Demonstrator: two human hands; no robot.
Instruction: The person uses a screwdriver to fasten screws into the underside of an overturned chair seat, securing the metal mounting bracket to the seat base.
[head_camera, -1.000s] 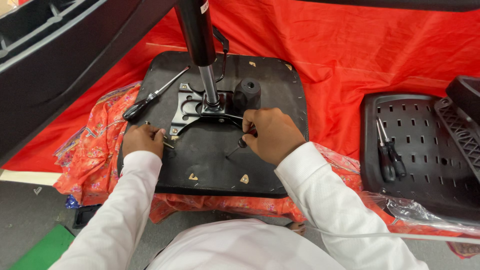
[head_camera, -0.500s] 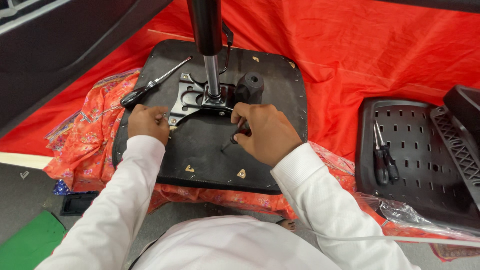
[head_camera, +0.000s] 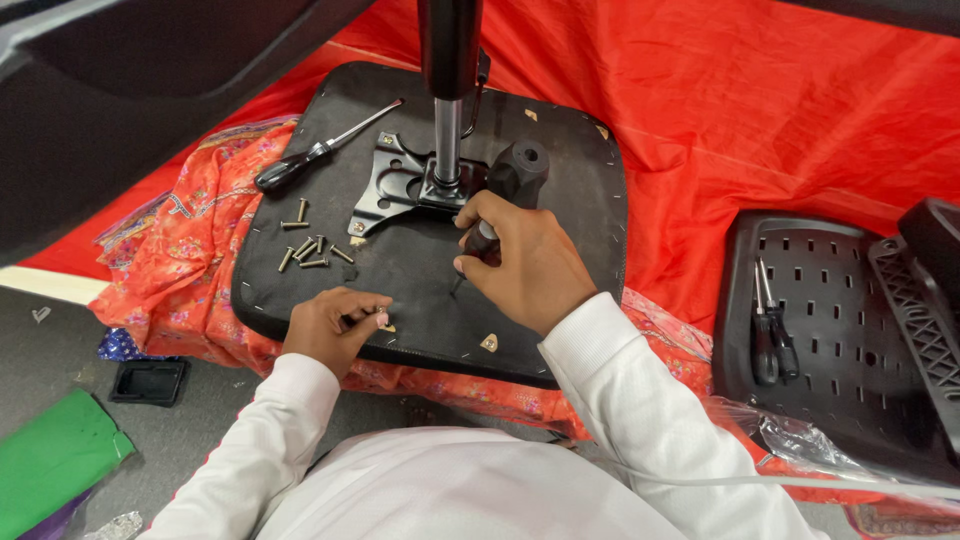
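Note:
An upturned black chair seat (head_camera: 560, 190) lies on red cloth, with a metal mounting plate (head_camera: 395, 185) and a gas-lift column (head_camera: 447, 120) rising from it. My right hand (head_camera: 525, 262) grips a dark-handled screwdriver (head_camera: 478, 240), tip down on the seat near the plate. My left hand (head_camera: 333, 326) rests at the seat's near edge, fingers pinched on a small screw. Several loose screws (head_camera: 308, 248) lie on the seat to the left. Another screwdriver (head_camera: 320, 150) lies at the seat's far left.
Red cloth (head_camera: 760, 110) covers the floor, with a patterned orange cloth (head_camera: 165, 260) under the seat. A black perforated chair back (head_camera: 850, 330) with two screwdrivers (head_camera: 770, 340) lies right. A black chair part (head_camera: 130, 90) looms top left. A green object (head_camera: 55, 455) sits bottom left.
My left hand moved from beside the plate back to the seat's near edge, uncovering the loose screws. My right hand shifted up towards the plate with the screwdriver.

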